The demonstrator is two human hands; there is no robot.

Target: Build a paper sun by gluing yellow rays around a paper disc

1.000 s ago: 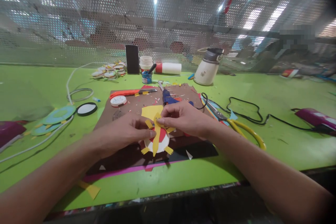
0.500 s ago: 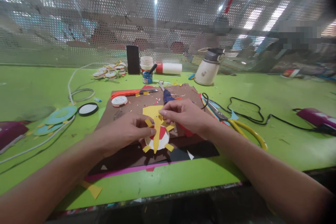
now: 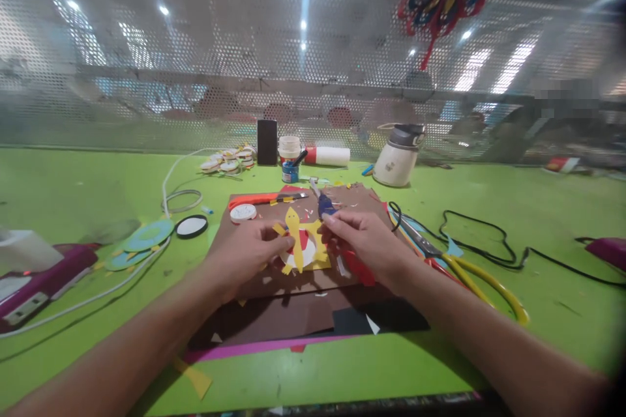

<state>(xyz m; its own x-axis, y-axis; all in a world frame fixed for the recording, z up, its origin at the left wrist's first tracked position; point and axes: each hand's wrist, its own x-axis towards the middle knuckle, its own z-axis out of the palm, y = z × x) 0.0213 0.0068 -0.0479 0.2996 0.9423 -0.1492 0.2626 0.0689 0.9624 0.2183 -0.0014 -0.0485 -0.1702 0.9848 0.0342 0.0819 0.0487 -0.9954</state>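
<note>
A paper turtle (image 3: 295,244) is held over the brown card, its yellow head with dotted eyes pointing away from me. Its body is a white disc with a red middle, crossed by a yellow strip, with yellow legs at the rim. My left hand (image 3: 252,249) is closed on its left side, thumb lying on the disc. At the right rim, my right hand (image 3: 359,241) has its thumb and fingers pinched together by a yellow leg; the fingertips' exact hold is partly hidden. Under the turtle lies a yellow paper piece (image 3: 323,259).
A blue glue gun (image 3: 325,204) lies just behind my right hand, with an orange utility knife (image 3: 257,200) to its left. Yellow-handled scissors (image 3: 460,273) lie to the right. Farther back are a phone (image 3: 267,142), a blue jar (image 3: 290,173) and a white bottle (image 3: 397,163).
My right hand has left the turtle's head and moved to its right rim. The head is now uncovered. My left hand keeps its hold, and the camera view has tilted up.
</note>
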